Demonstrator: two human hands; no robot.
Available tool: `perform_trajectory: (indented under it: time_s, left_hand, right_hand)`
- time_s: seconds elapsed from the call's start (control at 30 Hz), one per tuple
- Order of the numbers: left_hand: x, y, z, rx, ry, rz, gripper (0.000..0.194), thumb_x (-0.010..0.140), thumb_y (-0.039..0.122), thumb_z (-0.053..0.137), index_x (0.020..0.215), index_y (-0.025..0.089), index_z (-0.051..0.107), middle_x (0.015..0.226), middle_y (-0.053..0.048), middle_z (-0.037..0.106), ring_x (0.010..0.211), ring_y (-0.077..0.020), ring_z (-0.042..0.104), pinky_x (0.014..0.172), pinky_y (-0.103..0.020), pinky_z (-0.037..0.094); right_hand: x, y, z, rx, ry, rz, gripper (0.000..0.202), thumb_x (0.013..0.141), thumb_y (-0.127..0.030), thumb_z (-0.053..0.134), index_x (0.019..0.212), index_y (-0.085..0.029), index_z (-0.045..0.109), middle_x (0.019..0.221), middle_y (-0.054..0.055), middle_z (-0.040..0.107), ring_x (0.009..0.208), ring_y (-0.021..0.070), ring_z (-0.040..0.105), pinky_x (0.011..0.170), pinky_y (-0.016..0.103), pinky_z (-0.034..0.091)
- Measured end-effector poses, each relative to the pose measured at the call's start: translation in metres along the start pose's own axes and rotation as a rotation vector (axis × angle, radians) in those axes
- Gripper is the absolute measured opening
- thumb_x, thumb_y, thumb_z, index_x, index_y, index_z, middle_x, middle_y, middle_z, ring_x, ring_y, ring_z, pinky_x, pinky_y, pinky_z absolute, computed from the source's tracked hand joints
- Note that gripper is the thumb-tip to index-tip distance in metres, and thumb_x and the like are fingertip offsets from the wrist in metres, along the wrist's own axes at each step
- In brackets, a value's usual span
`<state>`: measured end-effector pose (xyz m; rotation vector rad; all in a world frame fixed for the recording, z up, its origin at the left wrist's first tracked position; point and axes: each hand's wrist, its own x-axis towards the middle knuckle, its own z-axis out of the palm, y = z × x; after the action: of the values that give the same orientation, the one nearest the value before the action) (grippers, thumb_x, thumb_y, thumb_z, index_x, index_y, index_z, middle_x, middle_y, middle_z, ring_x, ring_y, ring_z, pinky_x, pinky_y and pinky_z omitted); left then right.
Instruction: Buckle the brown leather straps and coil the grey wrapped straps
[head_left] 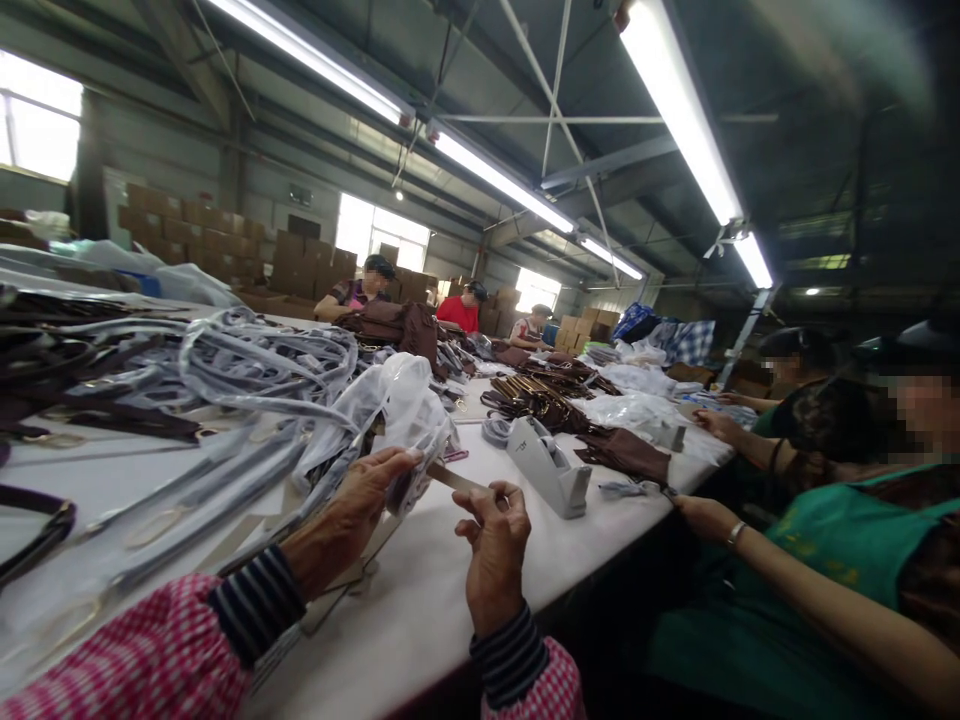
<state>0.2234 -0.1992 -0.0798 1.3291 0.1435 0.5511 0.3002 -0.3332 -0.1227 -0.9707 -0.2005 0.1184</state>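
Note:
A short beige strip of tape (459, 481) stretches between my two hands above the white table. The fingers of my left hand (349, 510) are closed at its left end, against a grey plastic-wrapped strap bundle (409, 490); how much of the bundle they grip is hidden. My right hand (495, 550) pinches the other end of the strip between thumb and fingers. Just beyond my right hand stands a grey tape dispenser (551, 468). A clear plastic bag (401, 395) lies behind my left hand.
Plastic-wrapped straps (255, 355) are heaped on the left of the table (420, 610). Brown pieces with gold-coloured metal parts (544, 400) lie farther back. At the right edge, a co-worker in a green apron (832, 540) reaches over the table; others work at the far side.

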Motion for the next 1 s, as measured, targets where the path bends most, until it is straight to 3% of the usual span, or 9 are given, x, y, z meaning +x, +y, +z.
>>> perform_trajectory:
  time_s: [0.13, 0.27, 0.4, 0.67, 0.77, 0.9, 1.0]
  left_hand:
    - [0.000, -0.006, 0.001, 0.003, -0.017, -0.007, 0.035, 0.075, 0.050, 0.077, 0.072, 0.019, 0.062, 0.068, 0.004, 0.058, 0.064, -0.0140, 0.046, 0.064, -0.028, 0.037]
    - [0.002, -0.018, 0.003, 0.012, -0.010, -0.018, 0.036, 0.075, 0.050, 0.077, 0.071, 0.018, 0.061, 0.067, 0.003, 0.057, 0.064, -0.0136, 0.046, 0.062, -0.026, 0.036]
    - [0.002, -0.021, 0.003, 0.025, -0.015, -0.022, 0.036, 0.076, 0.051, 0.076, 0.073, 0.018, 0.062, 0.067, 0.002, 0.058, 0.063, -0.0136, 0.046, 0.060, -0.026, 0.035]
    - [-0.003, -0.022, 0.006, 0.117, -0.024, -0.021, 0.036, 0.078, 0.051, 0.074, 0.072, 0.017, 0.064, 0.064, 0.001, 0.060, 0.061, -0.0137, 0.047, 0.058, -0.026, 0.035]
    - [-0.002, -0.023, 0.004, 0.158, -0.010, -0.019, 0.036, 0.078, 0.051, 0.075, 0.074, 0.017, 0.066, 0.066, 0.001, 0.060, 0.061, -0.0136, 0.047, 0.058, -0.026, 0.035]
    - [-0.003, -0.023, 0.003, 0.237, -0.004, 0.007, 0.036, 0.078, 0.052, 0.075, 0.073, 0.017, 0.068, 0.063, 0.002, 0.055, 0.060, -0.0127, 0.043, 0.056, -0.025, 0.032]
    - [-0.007, -0.022, 0.008, 0.238, -0.031, -0.015, 0.035, 0.078, 0.052, 0.074, 0.073, 0.018, 0.068, 0.062, 0.002, 0.055, 0.059, -0.0131, 0.043, 0.055, -0.025, 0.032]
  right_hand:
    - [0.000, -0.002, -0.003, -0.079, 0.014, -0.058, 0.039, 0.073, -0.030, 0.072, 0.102, -0.023, 0.047, 0.085, -0.001, 0.065, 0.081, 0.0231, 0.076, 0.045, 0.019, 0.045]
    - [-0.008, -0.005, 0.008, -0.056, -0.015, -0.053, 0.039, 0.076, -0.030, 0.069, 0.110, -0.022, 0.051, 0.086, 0.002, 0.070, 0.084, 0.0230, 0.075, 0.046, 0.019, 0.045]
    - [-0.011, 0.001, 0.015, 0.013, -0.053, 0.012, 0.030, 0.073, -0.028, 0.071, 0.096, -0.021, 0.055, 0.083, 0.001, 0.070, 0.082, 0.0212, 0.074, 0.048, 0.019, 0.046]
    - [-0.008, 0.015, 0.010, 0.101, -0.141, 0.167, 0.036, 0.065, -0.025, 0.081, 0.084, -0.021, 0.051, 0.079, -0.001, 0.067, 0.075, 0.0184, 0.074, 0.046, 0.017, 0.043]
    - [-0.011, 0.009, 0.006, 0.024, -0.176, 0.140, 0.032, 0.067, -0.026, 0.081, 0.083, -0.019, 0.054, 0.077, 0.000, 0.067, 0.074, 0.0174, 0.072, 0.045, 0.016, 0.041]
    - [-0.010, 0.005, -0.001, -0.134, -0.191, 0.037, 0.024, 0.068, -0.025, 0.079, 0.076, -0.018, 0.057, 0.064, -0.005, 0.058, 0.051, 0.0098, 0.059, 0.037, 0.016, 0.032]
    - [-0.006, 0.009, -0.002, -0.110, -0.157, -0.001, 0.026, 0.068, -0.026, 0.079, 0.075, -0.019, 0.055, 0.065, -0.005, 0.057, 0.053, 0.0109, 0.060, 0.038, 0.016, 0.033]
